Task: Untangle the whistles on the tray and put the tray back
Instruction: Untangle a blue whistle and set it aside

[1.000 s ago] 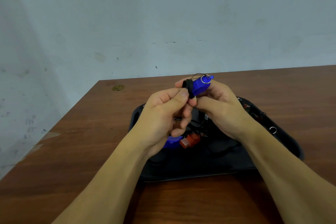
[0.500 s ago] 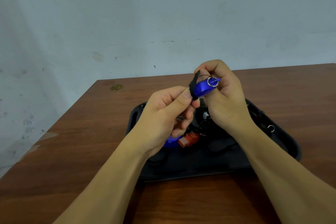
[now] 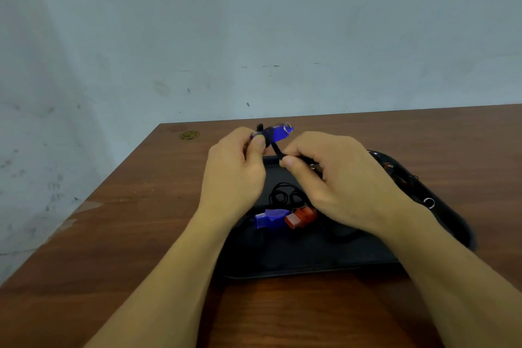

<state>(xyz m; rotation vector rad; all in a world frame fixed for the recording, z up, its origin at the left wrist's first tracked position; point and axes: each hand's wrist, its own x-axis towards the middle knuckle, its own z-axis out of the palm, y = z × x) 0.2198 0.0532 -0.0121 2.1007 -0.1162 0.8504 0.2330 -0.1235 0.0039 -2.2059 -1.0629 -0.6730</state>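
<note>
Blue whistle with a small metal ring at its far end, held raised above the far edge of a black tray, black strap looped across its body. Left hand, fingers curled, pinching the whistle's near end between thumb and fingertips. Right hand, just beside it, pinching the same strap lower down between thumb and forefinger, strap drawn taut between the two hands. On the tray below: second blue whistle touching a red whistle, with coiled black cord just behind them. Loose metal ring near the tray's right rim. Tray set on a brown wooden table against a pale wall.
</note>
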